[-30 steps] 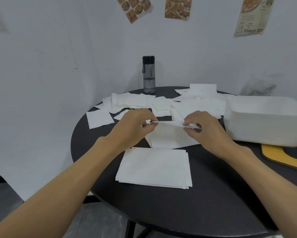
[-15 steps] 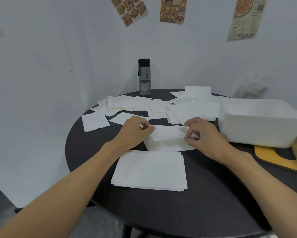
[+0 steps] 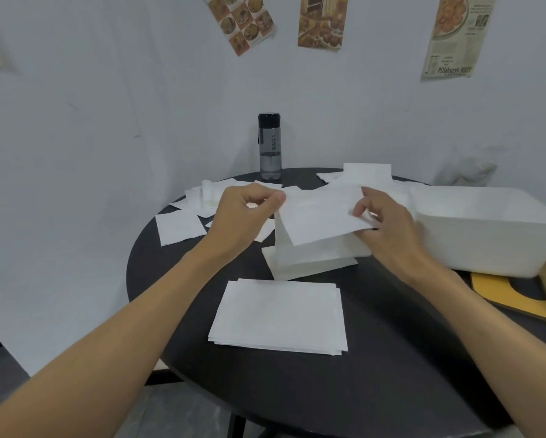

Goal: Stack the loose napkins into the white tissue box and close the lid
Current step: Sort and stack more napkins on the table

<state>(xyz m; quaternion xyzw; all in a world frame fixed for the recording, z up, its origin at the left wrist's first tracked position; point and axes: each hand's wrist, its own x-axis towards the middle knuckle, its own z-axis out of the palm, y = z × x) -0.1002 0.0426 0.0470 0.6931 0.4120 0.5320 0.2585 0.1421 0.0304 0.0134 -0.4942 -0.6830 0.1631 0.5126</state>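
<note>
In the head view, your left hand [image 3: 243, 213] and right hand [image 3: 388, 222] each held one end of a napkin [image 3: 319, 216] in a pinching grip, its long axis left to right above the worktop [image 3: 376, 374]; the white tissue box [image 3: 486, 235] stood just right of your right hand, the nearer one.

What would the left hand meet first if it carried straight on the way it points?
Beyond the held napkin it pinches, the left hand, pointing forward-right, would probably reach the loose napkins at the far side of the table; depth is unclear.
</note>
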